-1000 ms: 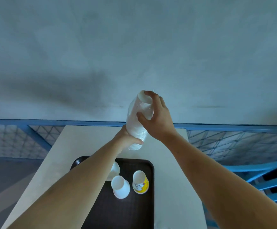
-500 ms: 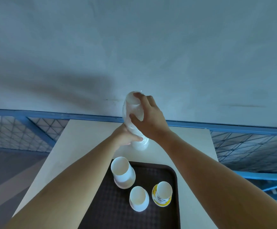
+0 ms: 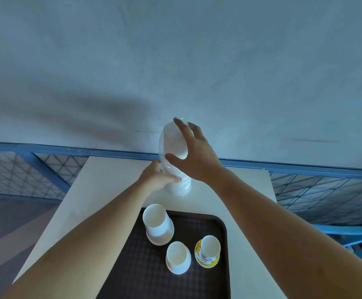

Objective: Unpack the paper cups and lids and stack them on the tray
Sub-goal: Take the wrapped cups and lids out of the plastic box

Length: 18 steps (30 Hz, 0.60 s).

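Right hand (image 3: 194,156): fingers spread and loose, thumb and forefinger just touching the top of the wrapped cup sleeve (image 3: 173,145), no real grip. Left hand (image 3: 156,176) grips the sleeve low down. The sleeve stands near upright on the table (image 3: 111,175), just beyond the tray (image 3: 219,223).

Progress: partial. On the tray are a white cup stack (image 3: 157,223), a single white cup (image 3: 178,258) and a yellow-printed cup (image 3: 208,252). The sleeve is still wrapped, so most of the unpacking is left. Can't confirm any lids.

Delta: the right hand was clamped on the sleeve top and has now eased off.
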{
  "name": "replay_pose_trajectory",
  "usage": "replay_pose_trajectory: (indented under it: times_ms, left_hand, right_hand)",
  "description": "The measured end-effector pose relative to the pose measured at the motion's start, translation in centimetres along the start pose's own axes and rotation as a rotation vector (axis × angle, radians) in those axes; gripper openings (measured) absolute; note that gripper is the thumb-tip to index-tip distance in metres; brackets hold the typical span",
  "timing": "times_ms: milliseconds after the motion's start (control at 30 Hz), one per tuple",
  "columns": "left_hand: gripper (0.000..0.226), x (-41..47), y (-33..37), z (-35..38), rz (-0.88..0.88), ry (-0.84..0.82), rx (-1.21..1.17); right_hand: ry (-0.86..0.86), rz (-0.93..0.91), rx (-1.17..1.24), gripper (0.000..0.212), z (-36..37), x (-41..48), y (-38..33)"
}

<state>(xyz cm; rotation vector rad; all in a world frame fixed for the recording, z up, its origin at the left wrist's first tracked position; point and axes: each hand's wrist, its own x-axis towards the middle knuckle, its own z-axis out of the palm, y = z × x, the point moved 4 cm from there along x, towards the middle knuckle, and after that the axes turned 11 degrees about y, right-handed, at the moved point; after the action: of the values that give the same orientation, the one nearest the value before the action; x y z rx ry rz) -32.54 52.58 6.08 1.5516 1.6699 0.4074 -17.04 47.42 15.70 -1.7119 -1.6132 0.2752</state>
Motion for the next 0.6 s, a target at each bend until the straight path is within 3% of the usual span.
replay_pose_trajectory:
  times_ms: [233, 433, 600]
  left_hand:
    - [0.113, -5.0, 3.8, -3.9, 0.063, 0.203, -0.096]
    - [0.094, -14.4, 8.5, -4.3, 0.337, 0.574, -0.170]
    - [0.079, -22.8, 12.9, 3.2, 0.547, 0.522, -0.146]
  right_hand:
    - [0.100, 0.002, 0.131, 0.086, -5.5, -4.1, 1.1]
    - [0.242, 0.149, 0.182, 0.073, -12.3, -11.7, 5.0]
    - [0.278, 0.304, 0.156, 0.066, -18.5, -20.5, 10.6]
